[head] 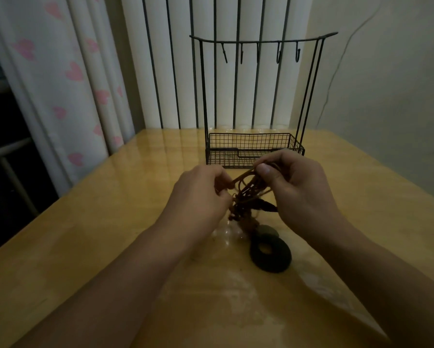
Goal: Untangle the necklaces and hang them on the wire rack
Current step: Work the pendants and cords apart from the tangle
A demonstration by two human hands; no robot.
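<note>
Both hands are raised a little above the wooden table (90,222), working at a knot of brown cord necklaces (246,194). The left hand (200,190) has its fingers curled in, pinching a strand at the left side of the tangle. The right hand (296,182) pinches another loop between thumb and forefinger, drawing it up towards the right. Below the hands the cords hang in a bunch down to the tabletop, where a dark ring-shaped pendant (270,253) lies flat, with a smaller dark pendant (267,231) just behind it. The black wire rack (254,149) stands upright at the far edge of the table, just beyond the hands, its hooks (258,55) along the top bar bare. A curtain with pink hearts (67,79) hangs at the left
</note>
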